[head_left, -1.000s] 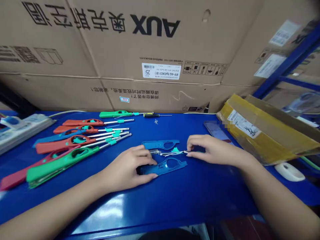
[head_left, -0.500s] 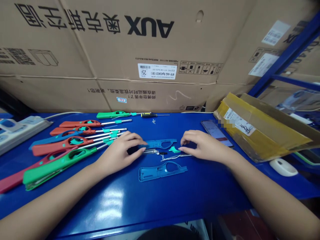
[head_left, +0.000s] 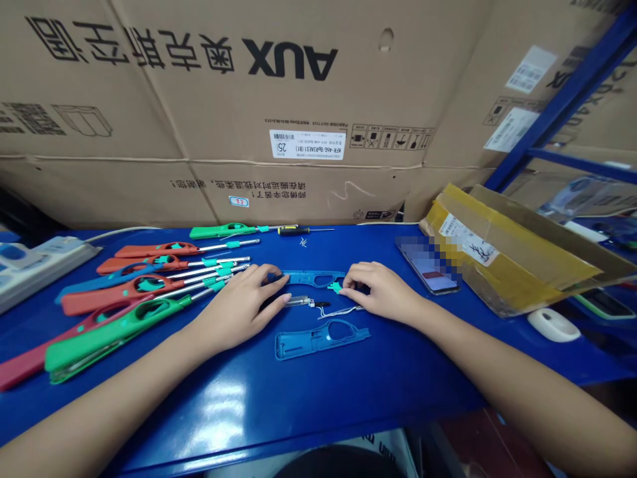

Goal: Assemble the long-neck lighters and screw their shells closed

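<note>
Two blue lighter shell halves lie on the blue table. My left hand rests with fingers stretched on the left end of the far shell half. My right hand pinches a small teal trigger piece at that shell's right end. Between the halves lie a metal tube with a black tip and a thin white wire. The near shell half lies free, inner side up.
Several assembled long lighters in red, green and blue lie at the left. A screwdriver lies at the back, a phone and a taped cardboard box at the right, a white mouse beyond. Big cartons wall the back.
My left hand left the near shell half and went up to the far one. My right hand let go of the wire and tube and moved left to the teal piece.
</note>
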A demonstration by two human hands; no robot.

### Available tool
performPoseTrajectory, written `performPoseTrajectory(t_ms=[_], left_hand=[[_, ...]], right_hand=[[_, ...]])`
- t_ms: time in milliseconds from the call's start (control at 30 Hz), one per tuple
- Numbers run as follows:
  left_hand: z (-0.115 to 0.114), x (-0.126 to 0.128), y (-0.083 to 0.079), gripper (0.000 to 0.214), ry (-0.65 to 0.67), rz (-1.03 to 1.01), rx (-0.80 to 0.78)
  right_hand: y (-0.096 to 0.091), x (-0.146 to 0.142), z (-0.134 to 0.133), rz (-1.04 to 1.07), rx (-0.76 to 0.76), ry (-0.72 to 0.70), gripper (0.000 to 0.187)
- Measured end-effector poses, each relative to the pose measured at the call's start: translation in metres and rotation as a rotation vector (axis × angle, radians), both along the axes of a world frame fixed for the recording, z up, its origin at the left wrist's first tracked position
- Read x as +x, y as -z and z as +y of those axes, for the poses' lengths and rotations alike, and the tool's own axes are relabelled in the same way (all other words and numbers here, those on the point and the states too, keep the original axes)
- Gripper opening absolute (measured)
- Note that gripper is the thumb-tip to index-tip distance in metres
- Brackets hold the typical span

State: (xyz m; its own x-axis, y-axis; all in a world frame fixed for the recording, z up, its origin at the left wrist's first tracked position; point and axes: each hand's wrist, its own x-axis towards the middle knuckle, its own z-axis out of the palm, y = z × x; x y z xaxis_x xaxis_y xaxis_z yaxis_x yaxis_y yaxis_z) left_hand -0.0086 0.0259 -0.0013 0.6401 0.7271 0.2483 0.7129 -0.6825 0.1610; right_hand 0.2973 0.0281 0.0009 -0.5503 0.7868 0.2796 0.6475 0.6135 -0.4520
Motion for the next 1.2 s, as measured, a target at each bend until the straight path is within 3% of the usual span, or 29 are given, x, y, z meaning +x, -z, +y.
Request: performPoseTrajectory(t_ms=[167, 367, 467, 567, 800, 967, 1100, 1200], left_hand=[[-0.004, 0.003, 0.001, 0.047, -0.017, -0.034, 0.033], [-0.013, 0.011, -0.004, 0.03, 0.024, -0.296, 0.01], [-0.019, 0.017, -0.007, 0.03, 0.002, -0.366, -0.133], [-0.024, 0.021, -0.012, 0.031, -0.012, -0.305, -0.228], [-0.036, 0.029, -0.03, 0.022, 0.07, -0.121, -0.242], [-0.028, 0.021, -0.017, 0.021, 0.061, -0.122, -0.159], [-0.015, 0.013, -0.004, 0.023, 0.017, -0.16, -0.075], [-0.01, 0.012, 0.001, 0.026, 0.036, -0.167, -0.098]], right_hand=[[-0.002, -0.001, 0.002, 0.177, -0.012, 0.072, 0.013], [-0.008, -0.01, -0.005, 0.257, -0.077, 0.13, 0.018], [-0.014, -0.018, -0.013, 0.207, -0.094, 0.126, 0.018], [-0.024, -0.023, -0.018, 0.093, -0.064, 0.109, 0.011], [-0.032, -0.024, -0.018, -0.176, -0.05, 0.099, 0.014], [-0.022, -0.025, -0.017, -0.155, -0.022, 0.121, 0.008], [-0.016, -0.029, -0.02, -0.11, 0.001, 0.034, 0.006], [-0.01, -0.032, -0.022, -0.106, 0.005, 0.004, 0.007]])
